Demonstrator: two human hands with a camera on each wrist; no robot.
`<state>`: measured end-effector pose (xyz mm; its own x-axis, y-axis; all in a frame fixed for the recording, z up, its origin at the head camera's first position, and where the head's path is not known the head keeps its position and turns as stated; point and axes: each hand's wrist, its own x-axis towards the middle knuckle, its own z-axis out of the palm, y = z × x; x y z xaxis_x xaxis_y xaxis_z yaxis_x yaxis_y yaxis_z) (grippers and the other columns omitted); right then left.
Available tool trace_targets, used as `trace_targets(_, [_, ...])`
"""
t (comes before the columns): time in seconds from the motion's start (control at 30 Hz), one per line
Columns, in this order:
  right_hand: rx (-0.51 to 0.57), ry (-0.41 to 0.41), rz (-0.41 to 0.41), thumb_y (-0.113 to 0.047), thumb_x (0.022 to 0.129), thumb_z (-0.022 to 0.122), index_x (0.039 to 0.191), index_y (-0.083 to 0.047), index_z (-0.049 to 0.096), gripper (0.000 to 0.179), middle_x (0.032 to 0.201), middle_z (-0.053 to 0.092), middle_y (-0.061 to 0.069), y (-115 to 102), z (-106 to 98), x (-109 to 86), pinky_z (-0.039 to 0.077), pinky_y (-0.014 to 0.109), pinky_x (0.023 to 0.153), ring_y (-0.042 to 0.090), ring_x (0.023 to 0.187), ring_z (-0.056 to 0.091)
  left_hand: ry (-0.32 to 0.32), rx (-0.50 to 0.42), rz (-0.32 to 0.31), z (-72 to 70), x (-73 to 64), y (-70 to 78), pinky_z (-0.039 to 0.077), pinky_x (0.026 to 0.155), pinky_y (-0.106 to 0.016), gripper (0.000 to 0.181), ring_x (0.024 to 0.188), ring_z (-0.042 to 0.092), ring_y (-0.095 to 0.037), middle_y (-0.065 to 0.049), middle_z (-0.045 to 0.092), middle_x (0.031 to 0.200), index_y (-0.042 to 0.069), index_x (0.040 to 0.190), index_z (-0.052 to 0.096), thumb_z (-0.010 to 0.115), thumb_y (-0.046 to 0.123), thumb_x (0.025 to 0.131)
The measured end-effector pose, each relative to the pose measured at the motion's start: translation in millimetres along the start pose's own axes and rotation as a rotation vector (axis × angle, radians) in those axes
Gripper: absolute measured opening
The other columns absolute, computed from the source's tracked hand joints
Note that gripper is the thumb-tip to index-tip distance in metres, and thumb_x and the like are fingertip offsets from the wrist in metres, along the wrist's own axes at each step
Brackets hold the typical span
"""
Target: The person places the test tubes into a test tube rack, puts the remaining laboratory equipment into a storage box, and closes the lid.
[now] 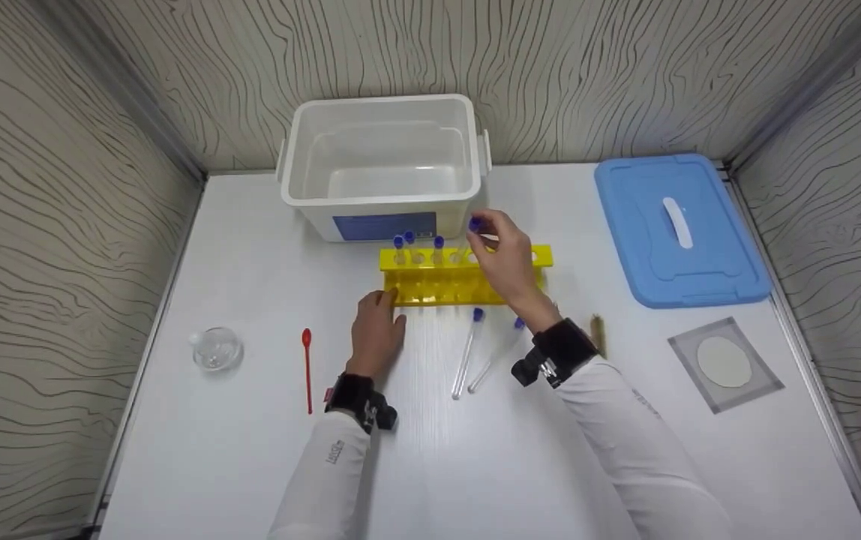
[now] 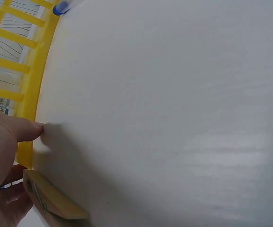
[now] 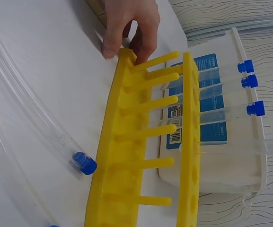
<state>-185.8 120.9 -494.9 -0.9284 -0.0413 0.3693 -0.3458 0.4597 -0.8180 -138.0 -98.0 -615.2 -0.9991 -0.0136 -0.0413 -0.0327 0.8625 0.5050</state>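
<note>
A yellow test tube rack (image 1: 468, 279) stands in front of the white bin, holding several blue-capped test tubes (image 3: 224, 113) toward its left end. My left hand (image 1: 378, 334) grips the rack's left end, thumb on the front edge in the left wrist view. Between thumb and fingers, my right hand (image 1: 507, 259) pinches another test tube (image 3: 240, 146) near its blue cap. That tube's lower tip is at a hole of the top plate. Two more capped tubes (image 1: 466, 356) lie on the table before the rack. Beside my left hand is a wooden clip (image 2: 56, 198).
The white bin (image 1: 382, 193) stands at the back, its blue lid (image 1: 652, 259) lying at the right. Below the lid is a gauze square (image 1: 685, 345) with a pale disc. A bristle brush (image 1: 598, 335) is partly behind my right arm. At left are a red spoon (image 1: 307, 367) and a glass vessel (image 1: 217, 349).
</note>
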Motion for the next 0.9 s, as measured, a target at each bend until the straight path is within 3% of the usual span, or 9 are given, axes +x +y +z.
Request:
trace_targets(0.43, [-0.113, -0.108, 0.102, -0.009, 0.096, 0.062, 0.126, -0.004, 0.058, 0.03, 0.123, 0.065, 0.012, 8, 17, -6.1, 0.057, 0.037, 0.096, 0.026, 0.113, 0.067, -0.024, -0.011, -0.058, 1.3, 1.0, 1.6, 0.045, 0.111, -0.044, 0.05, 0.135, 0.047, -0.03, -0.015, 0.051, 0.142, 0.01, 0.142, 0.053, 0.065, 0.021, 0.094])
trace_targets(0.9, [-0.154, -0.166, 0.146, -0.01, 0.097, 0.061, 0.13, -0.004, 0.057, 0.033, 0.126, 0.063, 0.013, 17, 28, -8.5, 0.056, 0.037, 0.098, 0.027, 0.115, 0.065, -0.005, -0.012, -0.022, 1.4, 0.5, -0.4, 0.049, 0.105, -0.045, 0.047, 0.134, 0.048, -0.032, -0.017, 0.053, 0.139, 0.007, 0.138, 0.056, 0.065, 0.018, 0.093])
